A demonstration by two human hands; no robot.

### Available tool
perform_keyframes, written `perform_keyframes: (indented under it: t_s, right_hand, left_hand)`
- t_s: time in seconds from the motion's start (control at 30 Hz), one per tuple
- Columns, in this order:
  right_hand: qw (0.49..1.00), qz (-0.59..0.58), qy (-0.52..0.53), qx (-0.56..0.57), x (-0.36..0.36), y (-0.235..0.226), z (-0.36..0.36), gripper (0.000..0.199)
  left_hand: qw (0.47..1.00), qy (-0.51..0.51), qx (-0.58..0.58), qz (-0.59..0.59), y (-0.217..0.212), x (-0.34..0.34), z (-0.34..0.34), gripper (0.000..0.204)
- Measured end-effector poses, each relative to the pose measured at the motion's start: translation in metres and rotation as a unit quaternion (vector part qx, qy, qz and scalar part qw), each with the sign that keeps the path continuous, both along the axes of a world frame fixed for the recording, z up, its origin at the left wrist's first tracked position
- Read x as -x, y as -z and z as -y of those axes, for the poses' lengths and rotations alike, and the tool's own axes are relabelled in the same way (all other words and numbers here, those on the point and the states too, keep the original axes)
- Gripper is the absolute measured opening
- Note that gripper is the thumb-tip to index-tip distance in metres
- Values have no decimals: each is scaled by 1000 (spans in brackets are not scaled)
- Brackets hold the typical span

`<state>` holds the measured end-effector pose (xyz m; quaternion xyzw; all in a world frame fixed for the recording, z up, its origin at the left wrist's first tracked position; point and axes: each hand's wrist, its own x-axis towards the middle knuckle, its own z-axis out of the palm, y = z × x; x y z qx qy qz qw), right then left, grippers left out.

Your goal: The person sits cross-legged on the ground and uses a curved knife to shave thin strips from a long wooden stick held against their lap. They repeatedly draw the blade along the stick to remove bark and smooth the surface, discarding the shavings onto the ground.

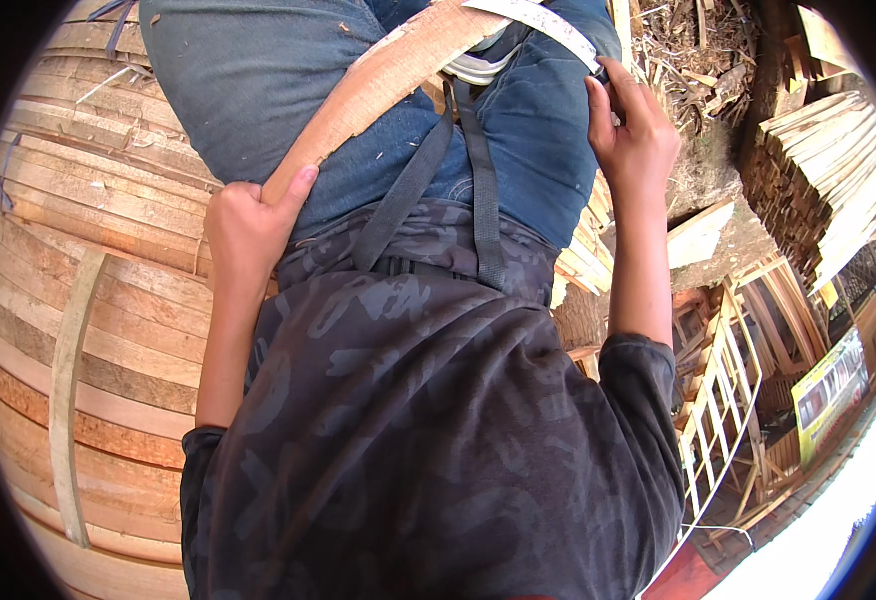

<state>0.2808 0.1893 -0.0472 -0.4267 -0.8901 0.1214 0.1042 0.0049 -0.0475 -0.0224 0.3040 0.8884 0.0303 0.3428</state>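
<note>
My left hand [250, 225] is closed round the near end of a wooden board [363, 95], with the thumb along its upper face. The board slants across my thighs up to the top edge of the picture, where its far end is cut off. My right hand [636, 130] pinches the end of a thin whitish strip [548, 25] with small dark marks, between thumb and fingers. The strip's other end reaches the board at the top middle. Whether it lies on the board or just above it, I cannot tell.
Stacked sawn planks [128, 310] fill the left side, with a narrow batten [70, 400] across them. At right lie wood scraps [703, 70], a big pile of thin slats [828, 180], a pale lattice frame [723, 390] and a yellow-edged banner [830, 395]. Dark straps [413, 185] hang over my lap.
</note>
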Motion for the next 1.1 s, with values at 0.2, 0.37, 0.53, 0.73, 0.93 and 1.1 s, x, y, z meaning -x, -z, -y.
perform_keyframes:
  t_s: [0.2, 0.37, 0.53, 0.73, 0.93, 1.1]
  right_hand:
    - [999, 0, -16, -44, -2, 11, -7, 20]
    - [992, 47, 118, -24, -20, 7, -39, 30]
    - [982, 109, 140, -69, -54, -4, -70, 34]
    - [985, -60, 156, 30, -35, -18, -36, 25]
    - [984, -108, 64, 123, -1, -18, 14, 21]
    - [974, -151, 79, 148, 8, -25, 19, 20]
  left_hand:
    - [1000, -4, 8, -5, -1, -2, -3, 75]
    - [1000, 10, 12, -14, 0, -1, -1, 78]
    - [1000, 17, 10, -6, 3, 4, 1, 79]
    - [1000, 15, -16, 15, 12, 8, 14, 79]
    - [995, 8, -22, 94, 15, 21, 16, 76]
    - [974, -19, -16, 225, 19, 38, 18, 72]
